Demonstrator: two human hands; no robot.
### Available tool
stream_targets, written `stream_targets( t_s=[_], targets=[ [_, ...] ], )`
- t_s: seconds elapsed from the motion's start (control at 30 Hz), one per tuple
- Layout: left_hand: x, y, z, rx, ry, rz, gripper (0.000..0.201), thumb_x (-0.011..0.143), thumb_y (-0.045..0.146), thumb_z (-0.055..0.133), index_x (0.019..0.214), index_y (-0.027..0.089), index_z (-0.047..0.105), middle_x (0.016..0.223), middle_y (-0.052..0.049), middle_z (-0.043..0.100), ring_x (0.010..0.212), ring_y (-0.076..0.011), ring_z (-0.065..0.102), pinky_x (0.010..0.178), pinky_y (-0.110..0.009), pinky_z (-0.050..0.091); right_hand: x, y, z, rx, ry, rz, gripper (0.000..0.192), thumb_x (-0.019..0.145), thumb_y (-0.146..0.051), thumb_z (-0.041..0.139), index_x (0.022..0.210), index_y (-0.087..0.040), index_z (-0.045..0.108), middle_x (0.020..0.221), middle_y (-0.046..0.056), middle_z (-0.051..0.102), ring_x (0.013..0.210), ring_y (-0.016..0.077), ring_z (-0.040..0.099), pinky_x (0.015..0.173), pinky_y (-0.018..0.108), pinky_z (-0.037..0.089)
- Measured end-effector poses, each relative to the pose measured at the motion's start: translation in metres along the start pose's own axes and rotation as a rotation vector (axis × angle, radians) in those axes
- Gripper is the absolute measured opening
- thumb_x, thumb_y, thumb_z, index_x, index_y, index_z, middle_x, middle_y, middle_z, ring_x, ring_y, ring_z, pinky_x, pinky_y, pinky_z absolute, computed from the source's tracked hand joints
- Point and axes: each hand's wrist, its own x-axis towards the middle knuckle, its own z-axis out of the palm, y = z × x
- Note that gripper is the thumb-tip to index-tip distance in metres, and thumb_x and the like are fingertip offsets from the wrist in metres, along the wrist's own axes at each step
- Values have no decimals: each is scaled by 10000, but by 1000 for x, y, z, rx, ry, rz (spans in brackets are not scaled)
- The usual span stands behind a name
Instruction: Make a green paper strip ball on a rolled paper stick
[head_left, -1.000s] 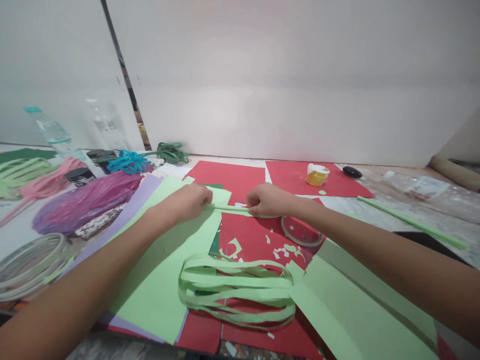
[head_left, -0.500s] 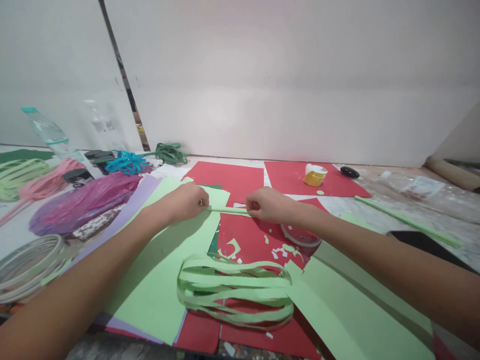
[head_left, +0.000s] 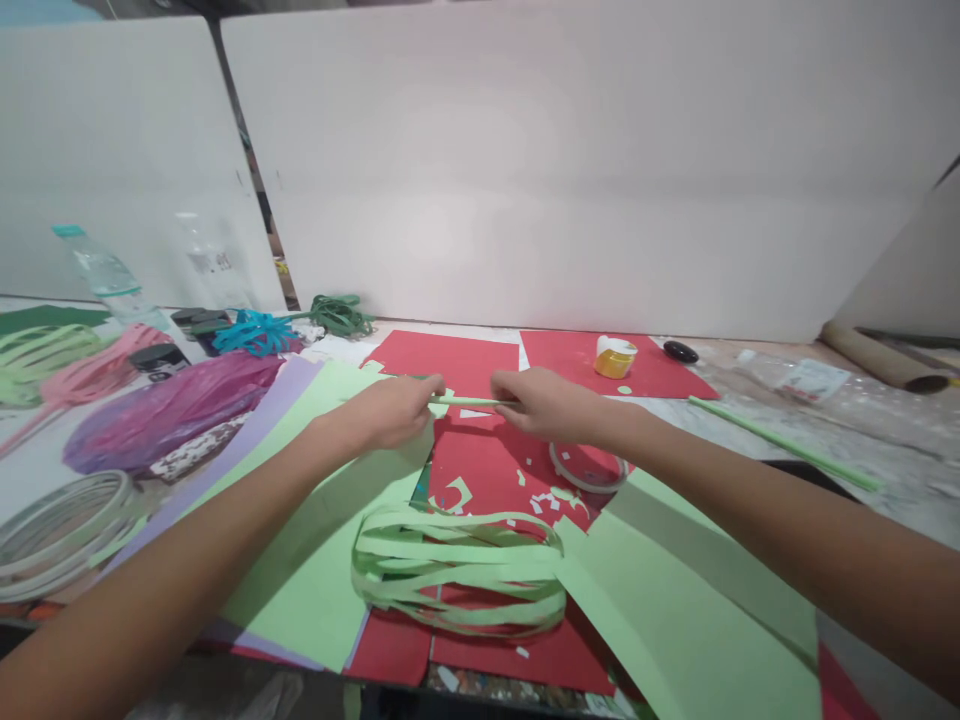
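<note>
A thin light green rolled paper stick stretches level between my two hands. My left hand pinches its left end, and my right hand has closed fingers on its right end. Below the hands lies a looped bundle of light green paper strips. Light green sheets spread under my left arm, with a lilac sheet beneath. Another light green sheet lies under my right arm. Small paper scraps are scattered on red paper between them.
A yellow glue jar stands on red paper at the back. A green paper stick and a clear plastic bottle lie right. Tape rings, a purple bag and an upright bottle are left.
My left hand has shifted right, closer to my right hand, so less of the paper stick shows between them. The camera view has moved slightly.
</note>
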Motion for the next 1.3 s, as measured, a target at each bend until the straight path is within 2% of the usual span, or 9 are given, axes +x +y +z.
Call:
stream_targets(
  t_s=[0.1,0.2,0.33,0.47,0.57,0.73,0.87,1.07,1.3],
  targets=[
    [3,29,-15,52,49,70,218,927,271,338,995,209,536,774,-43,638,650,-217,563,571,-296,310,-16,-3,-16,-4,77,-5,93,907,-228,454,816,-207,457,687,-2,557,581,120,438,524,250,276],
    [5,52,-28,95,117,60,361,1002,430,249,921,214,527,723,-23,614,595,-198,529,526,-292,238,-41,0,-34,48,115,64,126,921,-323,489,880,-208,523,685,-6,580,581,123,459,532,252,276],
    [8,64,-37,231,215,65,325,1017,407,301,903,196,520,791,-33,625,667,-191,553,517,-295,186,-75,9,-47,141,117,149,332,956,-469,414,835,-207,579,673,4,594,589,137,493,541,260,293],
    [13,67,-35,260,255,128,270,1012,362,356,893,191,527,830,-35,625,719,-191,560,530,-297,206,-93,16,-40,100,188,181,379,978,-460,380,759,-193,532,703,14,592,626,143,502,556,258,294],
    [14,66,-30,134,206,94,294,1013,390,333,876,205,516,789,-19,611,662,-180,537,529,-289,233,-94,20,-27,-76,283,176,306,985,-407,410,809,-190,537,747,13,597,646,141,489,550,251,257],
    [10,58,-25,-88,-10,79,422,1003,510,256,790,218,473,674,2,566,557,-166,491,512,-279,264,-90,21,-11,-365,368,82,339,1010,-405,348,856,-192,562,780,24,566,617,138,430,513,267,157],
    [5,57,-25,89,42,47,407,1004,490,288,796,207,494,683,-17,576,561,-173,502,498,-293,215,-90,14,-12,-318,273,117,339,1007,-405,340,830,-190,534,761,30,558,609,143,415,521,280,160],
    [2,64,-23,328,135,77,374,991,493,371,834,195,533,784,-43,643,695,-198,597,508,-293,200,-98,7,-25,307,-116,184,447,995,-512,249,741,-202,445,708,6,539,611,136,465,558,257,307],
    [3,63,-20,286,74,36,423,988,527,341,819,197,546,724,-40,647,599,-193,584,495,-286,199,-91,-17,-10,-208,83,221,246,977,-351,361,866,-190,509,795,65,604,694,192,508,589,300,264]
  ],
)
